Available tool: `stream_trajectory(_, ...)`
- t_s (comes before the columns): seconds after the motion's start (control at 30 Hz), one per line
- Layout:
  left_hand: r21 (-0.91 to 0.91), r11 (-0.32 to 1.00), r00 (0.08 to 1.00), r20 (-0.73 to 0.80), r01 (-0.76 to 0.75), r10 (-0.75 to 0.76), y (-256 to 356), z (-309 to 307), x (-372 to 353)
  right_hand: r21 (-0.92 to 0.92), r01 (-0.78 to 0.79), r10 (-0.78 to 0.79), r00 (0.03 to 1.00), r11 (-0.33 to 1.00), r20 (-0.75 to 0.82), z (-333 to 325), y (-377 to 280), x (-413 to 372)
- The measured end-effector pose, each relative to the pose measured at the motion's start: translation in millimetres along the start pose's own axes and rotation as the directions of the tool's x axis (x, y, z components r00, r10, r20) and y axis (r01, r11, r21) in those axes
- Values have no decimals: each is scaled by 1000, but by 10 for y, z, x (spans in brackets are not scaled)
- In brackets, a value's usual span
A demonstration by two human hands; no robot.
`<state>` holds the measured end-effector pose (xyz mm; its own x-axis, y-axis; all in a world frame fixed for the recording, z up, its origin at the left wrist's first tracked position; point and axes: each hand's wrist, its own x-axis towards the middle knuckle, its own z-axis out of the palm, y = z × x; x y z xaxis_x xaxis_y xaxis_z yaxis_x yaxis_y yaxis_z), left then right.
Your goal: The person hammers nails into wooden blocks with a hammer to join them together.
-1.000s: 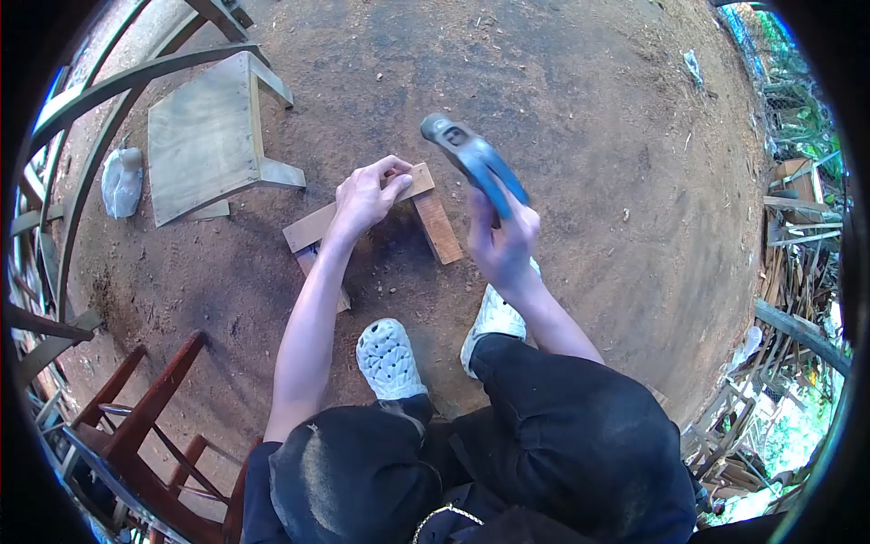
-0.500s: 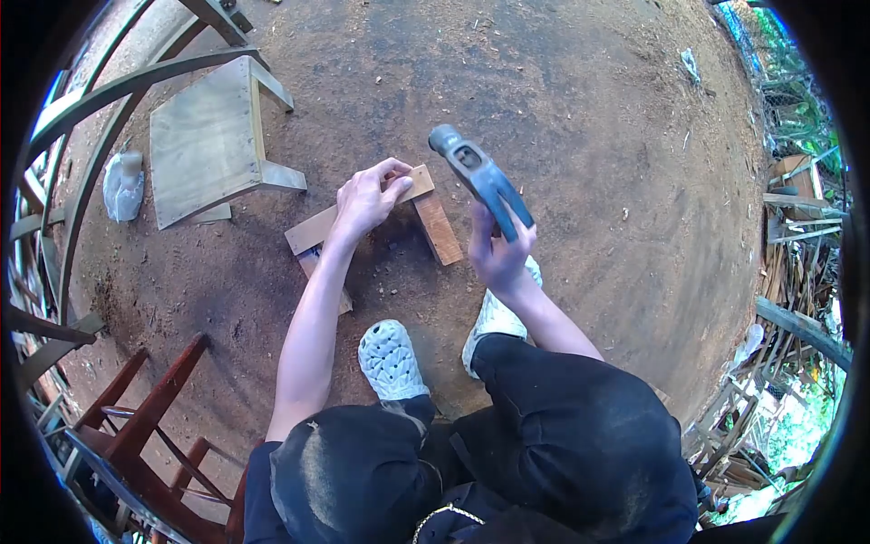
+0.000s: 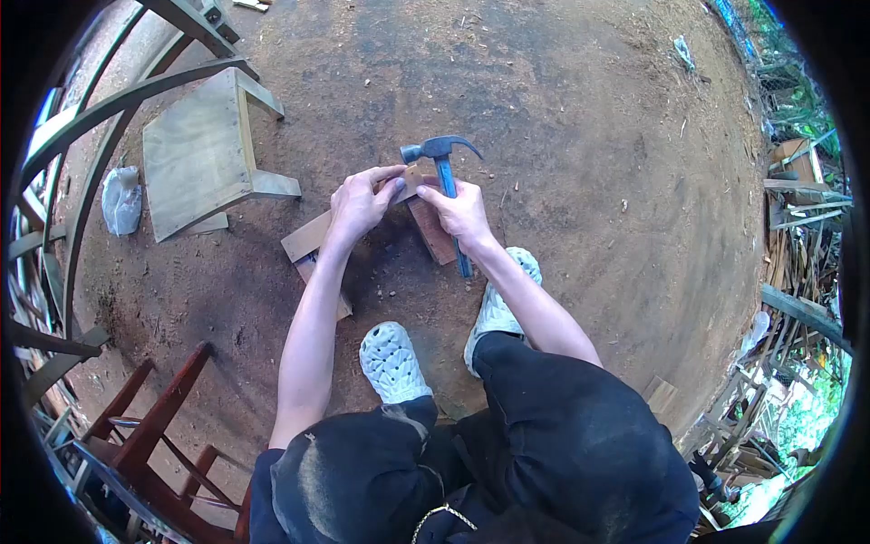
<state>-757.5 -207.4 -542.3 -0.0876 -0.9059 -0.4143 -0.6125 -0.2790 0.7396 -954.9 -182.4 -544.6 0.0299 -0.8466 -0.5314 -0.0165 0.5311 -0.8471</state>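
Note:
My left hand [image 3: 360,205] grips the wooden frame [image 3: 307,236] near its upper right corner, with thumb and fingers at the end of the top board. My right hand [image 3: 460,210] holds the hammer [image 3: 443,169] by its handle, the head pointing up and away and the handle hanging down past the palm. The right thumb and fingertips also touch the corner of the frame. A reddish side piece [image 3: 431,230] runs down from that corner, and another side piece lies partly behind my left forearm.
A plywood piece with legs [image 3: 198,152] stands at the upper left beside a plastic bag [image 3: 121,201]. A dark red chair [image 3: 149,435] lies at the lower left, below curved wooden parts. Scrap wood [image 3: 802,313] lines the right edge. My white shoes [image 3: 394,363] are near the frame.
The hammer has come down and left, turning so its head lies across the top. My right hand has moved up to the frame's corner. My left hand stays on the board.

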Motion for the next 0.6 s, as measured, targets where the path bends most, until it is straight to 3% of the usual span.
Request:
stream_trajectory(0.3,38,999,994,-112,-9,13,-103,118,3,-53,18,-20,999,998,-40,25,9,-20)
stream_trajectory(0.37,15,1000,992,-120,-25,27,-106,121,-5,8,-86,86,996,996,-24,-40,83,39)
stream_trajectory(0.47,-5,999,991,-130,-40,39,-81,112,-16,115,-96,97,995,989,-7,-28,48,-8)
stream_trajectory(0.6,-12,999,991,-132,-30,29,-74,115,-30,36,-102,103,994,994,-31,-16,82,1)
